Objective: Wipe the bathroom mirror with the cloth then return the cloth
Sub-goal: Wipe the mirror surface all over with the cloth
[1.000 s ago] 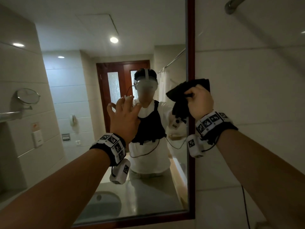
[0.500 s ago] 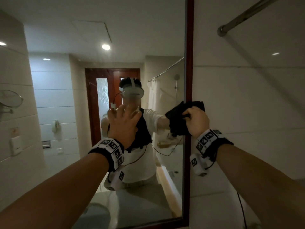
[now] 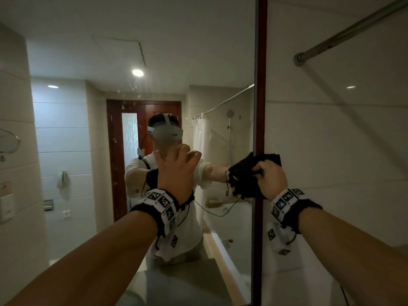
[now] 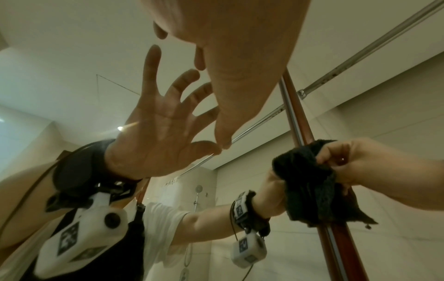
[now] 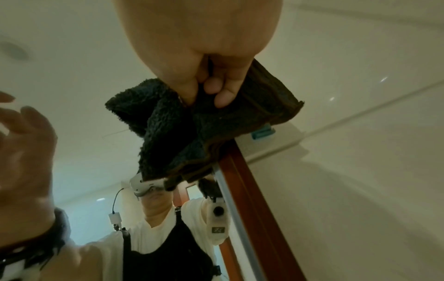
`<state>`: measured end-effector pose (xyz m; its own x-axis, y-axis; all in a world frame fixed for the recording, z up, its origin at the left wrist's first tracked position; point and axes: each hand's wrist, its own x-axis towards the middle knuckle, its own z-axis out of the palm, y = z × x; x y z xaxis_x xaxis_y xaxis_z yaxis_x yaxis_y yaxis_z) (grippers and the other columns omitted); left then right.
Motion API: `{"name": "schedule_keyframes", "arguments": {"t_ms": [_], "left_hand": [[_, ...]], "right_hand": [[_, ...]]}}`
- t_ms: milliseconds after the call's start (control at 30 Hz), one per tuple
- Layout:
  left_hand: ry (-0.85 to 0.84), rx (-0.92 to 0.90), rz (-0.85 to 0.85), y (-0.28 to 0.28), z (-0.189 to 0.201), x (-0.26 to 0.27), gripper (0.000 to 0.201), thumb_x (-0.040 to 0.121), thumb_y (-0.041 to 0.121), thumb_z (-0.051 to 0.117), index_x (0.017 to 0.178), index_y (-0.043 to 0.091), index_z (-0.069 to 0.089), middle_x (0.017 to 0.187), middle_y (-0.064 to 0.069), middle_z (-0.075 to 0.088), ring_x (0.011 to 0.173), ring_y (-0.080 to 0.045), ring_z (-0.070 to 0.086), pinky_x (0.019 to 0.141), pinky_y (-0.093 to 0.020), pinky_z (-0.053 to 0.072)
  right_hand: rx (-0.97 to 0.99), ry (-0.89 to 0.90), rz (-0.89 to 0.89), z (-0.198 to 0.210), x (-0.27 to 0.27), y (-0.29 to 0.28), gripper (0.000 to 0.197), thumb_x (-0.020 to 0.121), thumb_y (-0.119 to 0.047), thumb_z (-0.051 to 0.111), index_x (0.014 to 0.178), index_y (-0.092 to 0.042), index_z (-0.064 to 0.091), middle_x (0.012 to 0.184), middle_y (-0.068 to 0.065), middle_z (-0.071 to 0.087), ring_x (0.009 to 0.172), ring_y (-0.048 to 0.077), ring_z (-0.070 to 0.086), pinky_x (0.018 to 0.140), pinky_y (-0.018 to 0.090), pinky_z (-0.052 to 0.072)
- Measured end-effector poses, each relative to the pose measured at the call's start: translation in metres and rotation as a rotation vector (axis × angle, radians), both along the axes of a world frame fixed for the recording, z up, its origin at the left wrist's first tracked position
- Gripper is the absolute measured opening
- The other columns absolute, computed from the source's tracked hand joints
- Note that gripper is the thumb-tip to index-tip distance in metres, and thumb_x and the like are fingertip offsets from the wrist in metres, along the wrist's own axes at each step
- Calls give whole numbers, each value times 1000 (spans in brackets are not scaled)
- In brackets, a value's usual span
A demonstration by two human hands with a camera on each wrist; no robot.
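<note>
We see both arms raised forward at the mirror point(image 3: 154, 51). Our right hand point(image 3: 272, 180) is fisted round the black cloth point(image 3: 245, 180), fingers point(image 5: 223, 95) curled into the bunched fabric, thumb side toward the glass. Cloth sits at the mirror's right edge, overlapping the dark red wooden frame point(image 3: 260, 85); part of it lies on the glass, part across the frame, one corner hanging down. The right wrist view shows the cloth folded in thick layers, pressed against the frame's inner edge.

Our left hand point(image 3: 176, 171) holds nothing: fingers straight and spread, palm facing the glass, wrist bent back. In the left wrist view its fingertips point(image 4: 224, 145) meet their reflection, so they touch the mirror; palm looks lifted off the glass. It sits left of the cloth hand, at about the same height, well apart from it.

Both forearms run up from the lower corners of the head view, elbows out of frame. White tiled wall point(image 3: 342, 151) right of the frame, metal rail point(image 3: 353, 29) above.
</note>
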<state>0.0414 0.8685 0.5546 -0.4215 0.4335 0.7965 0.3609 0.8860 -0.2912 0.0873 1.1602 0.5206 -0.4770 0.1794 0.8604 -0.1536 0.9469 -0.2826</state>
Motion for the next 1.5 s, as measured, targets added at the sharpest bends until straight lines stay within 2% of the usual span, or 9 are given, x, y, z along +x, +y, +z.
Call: {"name": "schedule_keyframes", "arguments": {"t_ms": [167, 333, 467, 633, 767, 933, 1133, 1267, 1500], "left_hand": [[69, 74, 7, 0, 22, -4, 46, 79, 34, 68, 121, 28, 52, 123, -4, 50, 111, -29, 46, 94, -58, 36], [81, 52, -17, 6, 45, -9, 34, 80, 40, 68, 112, 32, 63, 143, -4, 37, 128, -32, 36, 101, -59, 32], [51, 51, 8, 18, 58, -6, 46, 74, 36, 74, 118, 30, 62, 153, -6, 27, 142, -33, 21, 108, -62, 23], [103, 153, 10, 28, 67, 0, 55, 72, 36, 73, 124, 26, 56, 140, -6, 43, 129, -33, 35, 99, -59, 33], [55, 120, 109, 32, 74, 1, 88, 63, 43, 79, 140, 33, 38, 140, -2, 39, 126, -30, 36, 97, -54, 35], [88, 134, 167, 42, 78, 4, 75, 66, 33, 77, 134, 32, 46, 129, -2, 45, 112, -29, 43, 85, -48, 40], [87, 75, 170, 38, 87, 5, 74, 69, 42, 76, 133, 31, 41, 143, -4, 35, 117, -33, 42, 88, -51, 43], [120, 74, 138, 32, 95, 3, 53, 82, 38, 68, 131, 35, 47, 135, 1, 44, 116, -29, 45, 91, -52, 41], [181, 94, 118, 33, 103, -7, 47, 69, 29, 78, 112, 35, 60, 111, 2, 55, 91, -28, 52, 73, -44, 45]], "right_hand": [[0, -54, 2, 14, -1, 3, 17, 81, 7, 65, 86, -8, 71, 85, -4, 55, 77, 15, 55, 67, 23, 39], [36, -35, 38, 39, -2, 7, 18, 81, 3, 64, 86, -13, 70, 87, -5, 56, 78, 13, 55, 69, 23, 40], [-12, 42, 63, 94, -9, 8, 17, 83, 3, 63, 89, -11, 71, 94, 2, 61, 82, 13, 55, 74, 22, 40], [16, 100, 90, 167, -9, 9, 19, 86, 3, 59, 95, -6, 73, 104, 9, 66, 91, 18, 58, 76, 15, 35], [-8, 58, 79, 210, -11, 9, 25, 90, 3, 55, 100, -7, 75, 112, 12, 70, 99, 26, 64, 81, 19, 41], [13, 21, 126, 189, -5, 13, 23, 92, 0, 56, 107, -5, 72, 115, 13, 68, 103, 27, 63, 84, 21, 42], [99, 9, 139, 162, -2, 17, 19, 89, -1, 59, 97, -12, 73, 108, 7, 68, 98, 23, 63, 86, 29, 48], [127, 110, 138, 192, -6, 16, 19, 87, 1, 61, 96, -9, 74, 107, 11, 67, 97, 27, 63, 84, 31, 49], [56, 192, 115, 228, -10, 12, 21, 89, 1, 59, 101, -8, 75, 113, 12, 68, 101, 26, 62, 81, 20, 40]]}}
